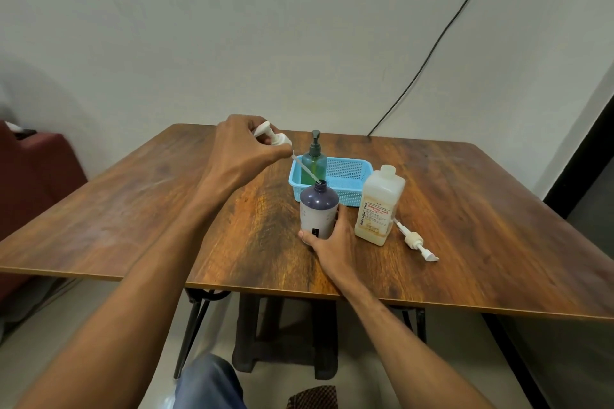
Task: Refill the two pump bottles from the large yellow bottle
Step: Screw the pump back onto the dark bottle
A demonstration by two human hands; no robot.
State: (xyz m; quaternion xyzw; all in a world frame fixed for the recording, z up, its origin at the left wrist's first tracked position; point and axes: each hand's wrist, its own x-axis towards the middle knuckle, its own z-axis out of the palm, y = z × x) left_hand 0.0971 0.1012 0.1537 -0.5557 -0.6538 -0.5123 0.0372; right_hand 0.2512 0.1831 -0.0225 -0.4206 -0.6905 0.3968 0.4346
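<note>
Head view, only one. Left hand [244, 146] is closed in a pinch on a white pump head [274, 136], held high and tilted, with its dip tube [305, 169] slanting down so the tip sits right at the open neck of the purple pump bottle [319, 209]. Can't tell whether the tip is just inside or just out. Right hand [329, 239] is wrapped around the lower body of that bottle, thumb across the front, holding it upright on the desk [465, 209].

Step in hand, my read: the pump is coming out so the bottle can be filled, though it could equally be going back in. Either way, bring the tube closer to vertical over the neck, since a slanted tube will drag on the rim and flick drips. Keep the right-hand grip low and firm so the bottle doesn't tip.

Large yellow bottle [378, 209] stands just right of the purple one, almost touching the right hand, cap off. A second white pump [417, 241] lies flat on the desk at its right, tube running behind the bottle. Green pump bottle [314, 159] stands in the blue basket [352, 176] directly behind, pump on.

Room: left half of the desk is bare, good spot to lay the wet pump. Right side is crowded. The near desk edge is not far behind the right wrist, so don't pull the bottle closer. Cable [432, 46] on the wall is well clear.
</note>
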